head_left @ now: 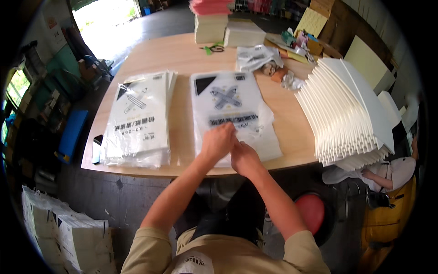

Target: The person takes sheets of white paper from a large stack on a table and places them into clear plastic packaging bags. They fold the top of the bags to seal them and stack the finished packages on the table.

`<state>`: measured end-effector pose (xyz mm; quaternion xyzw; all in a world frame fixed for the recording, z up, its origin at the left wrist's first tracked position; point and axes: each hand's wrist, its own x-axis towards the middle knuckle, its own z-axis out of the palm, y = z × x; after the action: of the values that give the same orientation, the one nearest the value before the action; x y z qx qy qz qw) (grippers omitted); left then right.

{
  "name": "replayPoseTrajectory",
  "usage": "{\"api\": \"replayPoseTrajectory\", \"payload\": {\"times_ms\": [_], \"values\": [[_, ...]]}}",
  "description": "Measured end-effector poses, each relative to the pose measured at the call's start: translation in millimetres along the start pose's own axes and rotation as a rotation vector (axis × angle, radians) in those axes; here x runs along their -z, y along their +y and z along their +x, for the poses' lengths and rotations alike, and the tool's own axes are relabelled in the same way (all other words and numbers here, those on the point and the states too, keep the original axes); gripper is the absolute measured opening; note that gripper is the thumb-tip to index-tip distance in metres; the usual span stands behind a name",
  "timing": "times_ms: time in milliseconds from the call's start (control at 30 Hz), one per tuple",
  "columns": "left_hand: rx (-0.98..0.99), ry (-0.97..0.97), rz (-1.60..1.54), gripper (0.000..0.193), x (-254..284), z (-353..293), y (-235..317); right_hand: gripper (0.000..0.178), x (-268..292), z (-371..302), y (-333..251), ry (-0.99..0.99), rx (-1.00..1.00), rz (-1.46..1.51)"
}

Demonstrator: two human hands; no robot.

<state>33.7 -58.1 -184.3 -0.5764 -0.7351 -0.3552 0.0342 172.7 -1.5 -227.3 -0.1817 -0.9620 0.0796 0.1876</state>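
Left hand [218, 140] and right hand [245, 159] meet, curled, over the bag [228, 98] — whether gripping it, I can't tell — with packs [137, 121] left of it, sheets [335, 114] right.

Your left hand [218, 141] and right hand [246, 159] meet, fingers [228, 129] curled, over printed translucent plastic bags [239, 84] on the pale wooden worktop [159, 55]; filled clear plastic packages [137, 121] lie left, fanned cream-white paper sheets [331, 112] right.
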Motion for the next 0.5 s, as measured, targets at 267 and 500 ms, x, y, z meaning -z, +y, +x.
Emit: {"api": "replayPoseTrajectory", "payload": {"times_ms": [267,500], "values": [[-0.204,0.085,0.034,0.003,14,-13,29,0.034,-92,43,76,0.047,0.076,0.152],[-0.110,0.194,-0.147,0.005,47,-12,68,0.035,-80,99,101,0.127,-0.216,0.344]]}}
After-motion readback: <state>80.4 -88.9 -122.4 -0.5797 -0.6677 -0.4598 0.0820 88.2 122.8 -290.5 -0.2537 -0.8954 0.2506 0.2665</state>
